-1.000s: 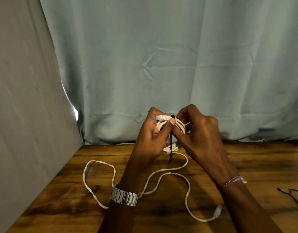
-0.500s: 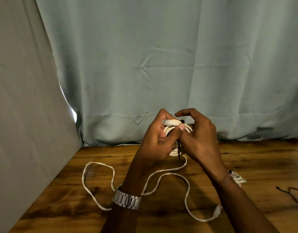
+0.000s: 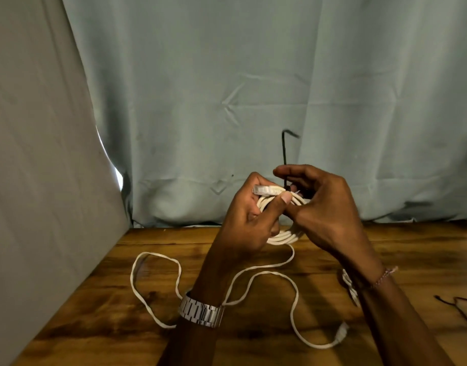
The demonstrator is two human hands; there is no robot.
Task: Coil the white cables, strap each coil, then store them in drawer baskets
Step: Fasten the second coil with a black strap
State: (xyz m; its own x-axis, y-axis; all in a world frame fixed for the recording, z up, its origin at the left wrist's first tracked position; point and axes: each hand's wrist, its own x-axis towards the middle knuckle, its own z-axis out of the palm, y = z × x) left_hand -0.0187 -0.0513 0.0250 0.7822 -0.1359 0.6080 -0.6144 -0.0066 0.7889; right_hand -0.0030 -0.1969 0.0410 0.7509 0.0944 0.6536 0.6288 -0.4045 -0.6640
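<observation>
A pale curtain (image 3: 253, 88) is hanging across the back, with a grey sheet (image 3: 42, 154) sloping down the left side. Below them a wooden table (image 3: 121, 299) is filling the lower part of the view.

Both forearms are reaching in from the bottom edge, and the hands are meeting above the table's far edge. The left hand (image 3: 243, 228) is gripping the white coil (image 3: 282, 236) from its left side, fingers curled round the loops and the thumb lying across the top turns, its tip pressing just beside the strap. The cable's plug (image 3: 265, 190) is sticking out leftward over the top of the coil, resting against the left fingers. The right hand (image 3: 330, 220) is closing on the coil's right side; its forefinger and thumb are pinching the thin black strap (image 3: 283, 157), which is rising straight up from between the fingers and bending over at the tip. The other right fingers are curling behind the coil.

A loose length of the cable (image 3: 253, 273) is dropping from the coil's lower edge and snaking over the table, ending in a second plug (image 3: 341, 335) near the right forearm.

A metal watch (image 3: 200, 311) is sitting on the left wrist and a thin bracelet (image 3: 384, 276) on the right. Dark wires (image 3: 459, 307) are lying at the table's right edge
</observation>
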